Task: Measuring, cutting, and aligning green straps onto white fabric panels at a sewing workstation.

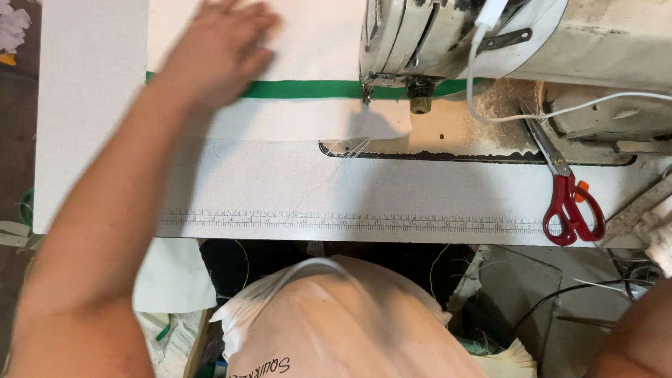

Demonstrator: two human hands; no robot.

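White cloth with a green band sewn along it is spread flat on the surface, its near end lying under the needle area of the sewing machine. The left hand is laid on the cloth, palm down and fingers spread, across the green band; nothing is clamped in its grip, which is open and pressed flat. The right hand is only partly seen at the right edge of the view, and whether its grip is apart or together cannot be told.

The cloth is judged to be light, thin and limp, likely to slide easily on the smooth surface and to wrinkle if pushed from one point. It is best steered with a flat palm, or pinched at a free edge well away from the needle. Loose white threads trail from its end.

Red-handled scissors are laid to the right, near the surface's front edge, points toward the machine. A white cable hangs across the machine. A ruler scale is marked along the front edge. Below the surface, a pale bag with dark lettering is seen at the person's lap.
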